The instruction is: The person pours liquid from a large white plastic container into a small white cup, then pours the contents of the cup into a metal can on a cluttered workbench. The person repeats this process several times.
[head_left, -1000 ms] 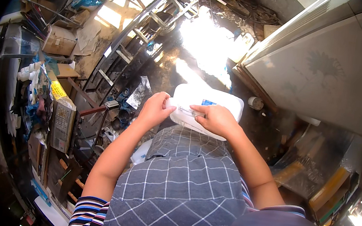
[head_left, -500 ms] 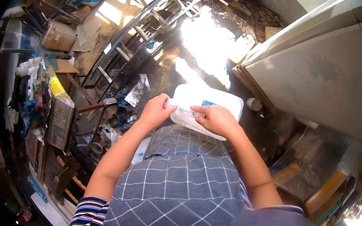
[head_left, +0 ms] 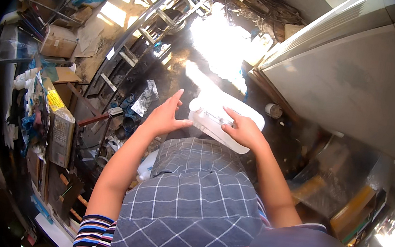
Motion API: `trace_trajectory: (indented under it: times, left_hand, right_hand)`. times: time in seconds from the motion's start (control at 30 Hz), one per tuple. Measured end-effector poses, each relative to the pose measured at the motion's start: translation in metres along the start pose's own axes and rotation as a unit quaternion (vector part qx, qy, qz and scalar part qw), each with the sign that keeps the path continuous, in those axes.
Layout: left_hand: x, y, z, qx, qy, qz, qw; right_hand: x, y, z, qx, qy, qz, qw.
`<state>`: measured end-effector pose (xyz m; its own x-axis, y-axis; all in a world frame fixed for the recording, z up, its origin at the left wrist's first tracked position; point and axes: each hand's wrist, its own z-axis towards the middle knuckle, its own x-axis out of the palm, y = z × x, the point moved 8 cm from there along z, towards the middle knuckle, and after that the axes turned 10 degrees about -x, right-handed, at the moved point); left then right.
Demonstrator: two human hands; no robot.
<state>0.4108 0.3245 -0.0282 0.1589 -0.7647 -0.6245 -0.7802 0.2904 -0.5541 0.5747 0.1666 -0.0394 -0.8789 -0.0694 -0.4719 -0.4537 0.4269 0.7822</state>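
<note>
A white translucent plastic jug (head_left: 214, 129) lies across in front of my lap, its round white cap (head_left: 195, 105) toward the left. My right hand (head_left: 243, 130) is closed around the jug's handle, with the thumb and a finger showing on the near side. Just left of the cap, my left hand (head_left: 163, 114) is open, thumb and fingers spread apart, holding nothing. Its thumb tip comes close to the jug's end; whether they touch I cannot tell. Glare washes out the jug's far side.
A ladder (head_left: 129, 56) leans at the left beside a cardboard box (head_left: 59, 41) and heaped scraps. At right stands a large pale cabinet-like panel (head_left: 345, 87), with a small white container (head_left: 273, 110) on the floor near it. Plastic-wrapped items (head_left: 329, 174) lie at lower right.
My left hand has come off the jug's cap end and spread its fingers. The jug has turned a little, and its blue label no longer shows. My right hand stays on the handle.
</note>
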Motion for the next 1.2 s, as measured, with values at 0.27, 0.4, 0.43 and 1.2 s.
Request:
trace_trajectory:
  times: [0.27, 0.4, 0.43, 1.2]
  left_hand:
    - [0.022, 0.137, 0.012, -0.168, 0.018, 0.060, 0.984]
    - [0.059, 0.229, -0.025, -0.291, 0.094, 0.083, 0.948]
    - [0.067, 0.244, -0.028, -0.300, 0.113, 0.090, 0.943]
    - [0.136, 0.346, 0.063, -0.416, 0.179, -0.041, 0.891]
  right_hand:
    - [0.046, -0.198, 0.021, 0.226, -0.040, 0.114, 0.967]
    - [0.066, -0.299, 0.033, 0.339, -0.075, 0.135, 0.928]
    - [0.071, -0.319, 0.033, 0.374, -0.080, 0.143, 0.913]
    - [-0.011, -0.383, 0.161, 0.251, -0.352, -0.054, 0.900]
